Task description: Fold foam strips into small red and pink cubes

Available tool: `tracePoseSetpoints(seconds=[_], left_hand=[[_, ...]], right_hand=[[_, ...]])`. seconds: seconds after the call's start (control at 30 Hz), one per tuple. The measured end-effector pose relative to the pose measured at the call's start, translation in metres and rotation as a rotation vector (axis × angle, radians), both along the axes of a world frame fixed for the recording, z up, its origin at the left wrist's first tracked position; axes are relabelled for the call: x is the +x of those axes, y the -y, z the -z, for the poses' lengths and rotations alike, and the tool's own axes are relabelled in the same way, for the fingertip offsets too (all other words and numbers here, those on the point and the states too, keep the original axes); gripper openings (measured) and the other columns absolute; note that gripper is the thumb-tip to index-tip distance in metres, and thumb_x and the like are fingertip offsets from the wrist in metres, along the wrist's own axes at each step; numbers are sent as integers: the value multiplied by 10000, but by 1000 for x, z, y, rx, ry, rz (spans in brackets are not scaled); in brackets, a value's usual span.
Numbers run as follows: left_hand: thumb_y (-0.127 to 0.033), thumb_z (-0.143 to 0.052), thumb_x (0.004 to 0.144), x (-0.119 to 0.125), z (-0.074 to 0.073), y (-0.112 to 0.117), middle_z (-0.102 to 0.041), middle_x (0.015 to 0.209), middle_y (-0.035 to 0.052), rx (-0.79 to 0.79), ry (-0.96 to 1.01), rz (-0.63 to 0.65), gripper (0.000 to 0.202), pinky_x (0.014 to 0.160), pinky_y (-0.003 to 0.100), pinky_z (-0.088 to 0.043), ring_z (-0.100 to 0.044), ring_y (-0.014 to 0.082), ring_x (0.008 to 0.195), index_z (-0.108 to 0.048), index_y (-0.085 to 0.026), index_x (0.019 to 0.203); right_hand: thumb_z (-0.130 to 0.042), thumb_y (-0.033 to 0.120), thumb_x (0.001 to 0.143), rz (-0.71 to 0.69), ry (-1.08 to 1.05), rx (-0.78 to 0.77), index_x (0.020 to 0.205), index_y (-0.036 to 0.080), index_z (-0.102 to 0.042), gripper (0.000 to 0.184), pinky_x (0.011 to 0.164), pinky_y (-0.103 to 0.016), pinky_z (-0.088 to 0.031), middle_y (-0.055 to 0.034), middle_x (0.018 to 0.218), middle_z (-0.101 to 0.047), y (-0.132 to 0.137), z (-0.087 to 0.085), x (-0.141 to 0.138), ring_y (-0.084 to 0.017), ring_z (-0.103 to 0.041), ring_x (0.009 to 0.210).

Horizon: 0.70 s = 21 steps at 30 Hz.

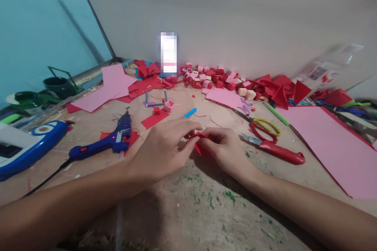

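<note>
Both of my hands meet over the middle of the worktop on a small piece of red paper [200, 143]. My left hand [166, 147] pinches its upper edge with fingers curled. My right hand [225, 149] grips the same piece from the right, fingers closed around it. Most of the paper is hidden between the fingers. A blue hot glue gun [103, 143] lies to the left of my left hand. Red-handled scissors [265, 129] and a red utility knife [277, 150] lie just right of my right hand.
Small red and pink paper cubes [212, 76] are piled along the back wall with red scraps. Pink sheets lie at the left [106, 86] and right [332, 147]. A blue and white object [26, 145] sits at the far left, a phone [169, 53] stands against the wall.
</note>
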State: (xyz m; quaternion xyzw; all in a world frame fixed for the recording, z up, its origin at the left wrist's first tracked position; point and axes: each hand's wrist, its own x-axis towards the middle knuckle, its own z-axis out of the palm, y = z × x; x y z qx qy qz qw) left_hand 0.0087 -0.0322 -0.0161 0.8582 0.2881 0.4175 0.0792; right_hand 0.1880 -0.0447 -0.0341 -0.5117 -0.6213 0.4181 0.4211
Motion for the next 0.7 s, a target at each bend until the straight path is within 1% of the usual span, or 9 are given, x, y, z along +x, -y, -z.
tracePoseSetpoints(seconds=[0.1,0.2,0.3,0.33,0.4,0.43,0.5,0.57,0.7], left_hand=[[-72,-653,913,-1,0,-1,-792,968,60,-25,7,-41,151,846,243,-553,-737,168,877,-744,-106,1028],[-66,-672,903,-3,-5,-3,-802,969,39,-128,27,-78,154,841,237,-542,-737,163,879,-768,-132,1003],[-79,-698,890,-5,-12,-7,-808,928,10,-295,42,-124,132,809,243,-534,-732,161,852,-791,-165,924],[-85,-709,883,-6,-14,-9,-807,909,1,-340,52,-134,124,801,245,-532,-727,158,836,-794,-174,895],[-92,-728,868,-6,-17,-11,-800,873,-17,-398,76,-135,114,789,239,-527,-714,148,809,-792,-184,847],[-91,-733,862,-6,-18,-12,-795,856,-26,-418,87,-126,114,782,231,-525,-708,141,798,-787,-186,829],[-79,-730,854,-5,-18,-12,-785,835,-38,-446,97,-91,123,758,212,-520,-698,127,783,-777,-185,813],[-59,-713,854,-4,-18,-11,-781,835,-46,-453,92,-40,144,753,199,-515,-696,117,787,-772,-185,820],[-42,-689,858,-4,-16,-9,-774,840,-56,-429,100,13,174,762,192,-512,-690,110,793,-767,-195,835]], right_hand=[[-591,272,811,7,27,8,751,154,-777,227,554,-278,-444,-41,669,-730,3,-1,-1,-158,-599,595],[-638,319,852,-17,-23,27,905,174,-808,230,667,-317,-514,-74,865,-799,5,-3,-2,-204,-683,753],[-697,345,857,-33,-170,32,1055,208,-802,262,780,-344,-536,-86,1060,-802,4,-4,1,-241,-709,954],[-705,366,866,-34,-229,15,1059,212,-803,266,783,-344,-535,-89,1068,-800,3,-4,2,-243,-710,963],[-692,440,899,-35,-348,-74,1019,205,-813,290,711,-333,-524,-94,970,-803,1,-1,5,-227,-713,851],[-704,449,896,-32,-401,-116,993,203,-818,288,696,-329,-518,-90,923,-800,0,0,6,-217,-708,807],[-762,407,859,-27,-461,-161,953,206,-826,230,723,-327,-519,-78,904,-795,-2,2,7,-206,-703,803],[-815,328,805,-21,-464,-157,916,211,-833,162,776,-326,-522,-68,934,-793,-3,2,8,-200,-700,848],[-827,309,782,-41,-462,-192,838,203,-840,120,730,-303,-524,-54,849,-786,-3,1,9,-170,-678,764]])
